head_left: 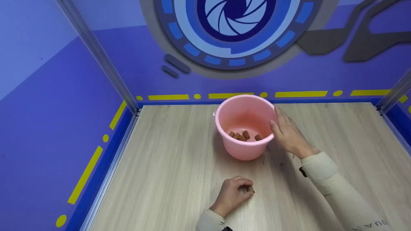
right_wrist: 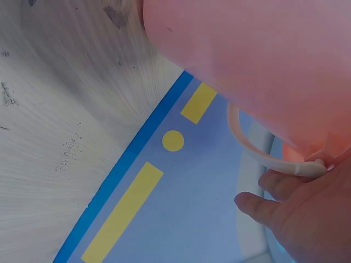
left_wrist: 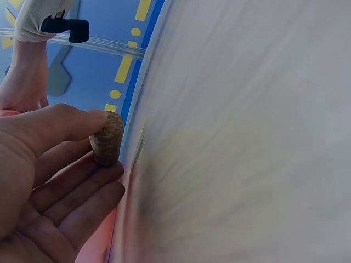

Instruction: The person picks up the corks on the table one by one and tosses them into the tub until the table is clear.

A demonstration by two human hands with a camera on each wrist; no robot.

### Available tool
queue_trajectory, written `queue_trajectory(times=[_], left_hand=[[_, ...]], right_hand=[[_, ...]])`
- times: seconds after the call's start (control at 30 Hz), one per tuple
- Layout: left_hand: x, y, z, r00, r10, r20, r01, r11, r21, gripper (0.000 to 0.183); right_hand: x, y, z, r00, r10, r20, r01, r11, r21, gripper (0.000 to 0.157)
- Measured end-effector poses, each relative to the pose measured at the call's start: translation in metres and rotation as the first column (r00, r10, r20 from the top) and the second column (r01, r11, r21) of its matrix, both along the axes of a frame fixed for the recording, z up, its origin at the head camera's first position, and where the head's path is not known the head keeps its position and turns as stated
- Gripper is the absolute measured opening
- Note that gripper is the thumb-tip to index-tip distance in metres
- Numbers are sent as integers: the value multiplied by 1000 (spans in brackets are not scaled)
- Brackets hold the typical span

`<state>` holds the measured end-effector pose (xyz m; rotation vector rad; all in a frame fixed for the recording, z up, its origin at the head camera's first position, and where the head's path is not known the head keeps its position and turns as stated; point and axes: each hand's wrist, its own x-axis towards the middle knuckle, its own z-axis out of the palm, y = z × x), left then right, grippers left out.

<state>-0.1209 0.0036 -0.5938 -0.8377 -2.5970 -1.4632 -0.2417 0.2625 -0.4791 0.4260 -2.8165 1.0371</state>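
A pink bucket (head_left: 245, 150) stands tilted on the table, its mouth facing the head camera. Several brown corks (head_left: 246, 134) lie on its bottom. My right hand (head_left: 290, 136) grips the bucket's right rim, thumb at the inner edge and fingers outside. In the right wrist view, those fingers lie beside the pale bucket handle (right_wrist: 266, 157). Low over the table in front of the bucket, my left hand (head_left: 232, 194) pinches one cork (left_wrist: 107, 139) between thumb and fingers. The left wrist view shows the lower fingers of that hand loosely extended.
The wood-patterned table (head_left: 167, 166) meets a blue printed back wall (head_left: 128, 57) just behind the bucket. Another blue panel (head_left: 38, 128) and a metal frame post (head_left: 99, 54) bound the left side. Dark marks (right_wrist: 115, 16) show on the tabletop near the bucket.
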Motion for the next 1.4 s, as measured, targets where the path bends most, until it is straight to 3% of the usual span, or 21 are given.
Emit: queue_trajectory(times=[0.2, 0.43, 0.8, 1.03, 1.4], left_hand=[[1, -2, 5, 1000, 20, -3, -19, 1000, 17, 22], [-2, -5, 24, 992, 72, -99, -66, 996, 55, 23], [-9, -4, 58, 953, 125, -275, -61, 972, 228, 31], [-13, -5, 78, 962, 127, -243, -43, 945, 324, 32], [-26, -9, 110, 928, 156, -339, -40, 945, 326, 32]], right_hand=[[1, 1, 0, 1000, 1, -11, -1, 1000, 1, 74], [2, 3, -1, 1000, 12, -23, -12, 1000, -6, 73], [0, 3, 1, 999, 14, -45, -14, 1000, 2, 70], [-2, 3, 3, 1000, 10, -29, -10, 1000, 10, 70], [0, 3, 0, 1000, 8, -4, -8, 1000, -3, 72]])
